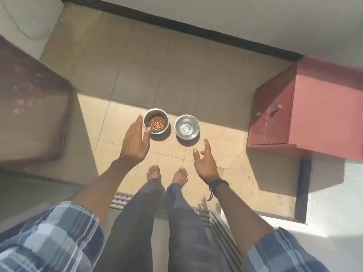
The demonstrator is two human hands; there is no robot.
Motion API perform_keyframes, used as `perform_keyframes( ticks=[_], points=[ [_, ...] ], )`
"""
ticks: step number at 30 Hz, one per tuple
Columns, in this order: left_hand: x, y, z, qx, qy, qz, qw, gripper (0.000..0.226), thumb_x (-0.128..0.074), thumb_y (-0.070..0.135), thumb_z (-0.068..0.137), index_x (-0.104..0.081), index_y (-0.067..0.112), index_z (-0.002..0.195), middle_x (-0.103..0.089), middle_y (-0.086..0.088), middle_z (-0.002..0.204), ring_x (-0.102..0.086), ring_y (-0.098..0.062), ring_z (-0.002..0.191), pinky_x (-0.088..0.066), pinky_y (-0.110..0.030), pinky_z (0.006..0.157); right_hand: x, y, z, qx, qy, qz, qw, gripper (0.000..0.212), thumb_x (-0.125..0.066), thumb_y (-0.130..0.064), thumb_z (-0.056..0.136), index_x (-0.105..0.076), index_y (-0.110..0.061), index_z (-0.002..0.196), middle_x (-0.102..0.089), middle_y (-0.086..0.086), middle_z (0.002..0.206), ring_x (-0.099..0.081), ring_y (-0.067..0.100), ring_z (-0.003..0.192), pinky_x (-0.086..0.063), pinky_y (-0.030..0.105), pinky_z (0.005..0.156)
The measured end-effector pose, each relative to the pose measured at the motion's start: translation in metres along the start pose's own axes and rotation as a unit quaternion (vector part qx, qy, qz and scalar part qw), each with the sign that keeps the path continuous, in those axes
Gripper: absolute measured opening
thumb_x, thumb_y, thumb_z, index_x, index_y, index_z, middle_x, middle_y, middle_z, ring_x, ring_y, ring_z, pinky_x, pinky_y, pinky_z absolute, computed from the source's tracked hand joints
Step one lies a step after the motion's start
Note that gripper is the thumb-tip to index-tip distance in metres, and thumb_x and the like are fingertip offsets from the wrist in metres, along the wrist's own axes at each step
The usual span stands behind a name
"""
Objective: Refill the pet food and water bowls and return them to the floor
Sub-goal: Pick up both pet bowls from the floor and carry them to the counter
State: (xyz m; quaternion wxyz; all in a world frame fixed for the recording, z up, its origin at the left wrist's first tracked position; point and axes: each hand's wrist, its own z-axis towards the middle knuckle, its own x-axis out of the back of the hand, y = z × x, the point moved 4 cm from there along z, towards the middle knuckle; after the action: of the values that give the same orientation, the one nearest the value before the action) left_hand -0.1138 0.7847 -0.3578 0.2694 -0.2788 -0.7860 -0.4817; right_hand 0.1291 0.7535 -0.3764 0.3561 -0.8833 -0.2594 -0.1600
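Two steel bowls stand side by side on the tiled floor in the sunlit patch. The left bowl holds brown kibble; the right bowl holds clear water. My left hand hovers beside the food bowl's left rim, fingers spread, its thumb tip overlapping the rim; I cannot tell whether it touches. My right hand is open below and to the right of the water bowl, apart from it, with nothing in it. A dark band circles the right wrist.
A red cabinet with two small doors stands at the right. A dark brown surface fills the left. My bare feet are just behind the bowls, near a door track. A wall with a black skirting runs along the back.
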Motion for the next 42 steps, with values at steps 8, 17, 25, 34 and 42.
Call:
perform_keyframes(
  ticks=[8, 17, 25, 34, 42],
  points=[
    [-0.16, -0.136, 0.111, 0.176, -0.067, -0.115, 0.975, 0.077, -0.036, 0.054, 0.101, -0.003, 0.015, 0.158, -0.01, -0.003, 0.166, -0.011, -0.019, 0.152, -0.014, -0.04, 0.123, -0.09, 0.11, 0.206, -0.07, -0.034, 0.034, 0.996, 0.063, -0.04, -0.05, 0.098, -0.023, -0.032, 0.156, -0.064, 0.011, 0.127, -0.06, 0.033, 0.12, -0.043, 0.05, 0.107],
    [-0.291, -0.263, 0.2, 0.366, -0.066, -0.257, 0.892, 0.082, -0.043, 0.06, 0.096, -0.012, 0.014, 0.157, -0.028, -0.003, 0.16, -0.036, -0.026, 0.14, -0.032, -0.05, 0.115, -0.164, 0.217, 0.359, -0.191, -0.028, 0.136, 0.972, 0.062, -0.05, -0.033, 0.103, -0.025, -0.011, 0.155, -0.061, 0.015, 0.129, -0.063, 0.02, 0.094, -0.052, 0.034, 0.067],
    [-0.336, -0.301, 0.25, 0.418, 0.008, -0.353, 0.837, 0.045, -0.043, 0.047, 0.101, -0.055, 0.008, 0.121, -0.066, -0.007, 0.11, -0.064, -0.019, 0.094, -0.055, -0.036, 0.075, -0.19, 0.232, 0.419, -0.242, -0.029, 0.31, 0.919, 0.048, -0.051, -0.027, 0.104, -0.029, -0.014, 0.144, -0.056, 0.017, 0.129, -0.068, 0.028, 0.107, -0.057, 0.043, 0.094],
    [-0.342, -0.293, 0.272, 0.479, 0.063, -0.427, 0.764, 0.007, -0.06, -0.007, 0.091, -0.058, -0.001, 0.088, -0.061, -0.01, 0.087, -0.065, -0.017, 0.07, -0.061, -0.025, 0.064, -0.188, 0.233, 0.444, -0.265, 0.02, 0.442, 0.857, 0.038, -0.047, 0.003, 0.1, -0.04, -0.019, 0.13, -0.055, 0.019, 0.135, -0.065, 0.039, 0.111, -0.063, 0.039, 0.074],
    [-0.311, -0.279, 0.248, 0.419, 0.053, -0.356, 0.834, 0.012, -0.059, -0.007, 0.08, -0.054, 0.003, 0.086, -0.057, -0.004, 0.081, -0.066, -0.019, 0.06, -0.059, -0.023, 0.078, -0.159, 0.227, 0.415, -0.2, 0.085, 0.465, 0.858, 0.048, -0.049, 0.006, 0.091, -0.048, -0.014, 0.135, -0.058, 0.02, 0.133, -0.07, 0.04, 0.1, -0.061, 0.03, 0.058]
  ],
)
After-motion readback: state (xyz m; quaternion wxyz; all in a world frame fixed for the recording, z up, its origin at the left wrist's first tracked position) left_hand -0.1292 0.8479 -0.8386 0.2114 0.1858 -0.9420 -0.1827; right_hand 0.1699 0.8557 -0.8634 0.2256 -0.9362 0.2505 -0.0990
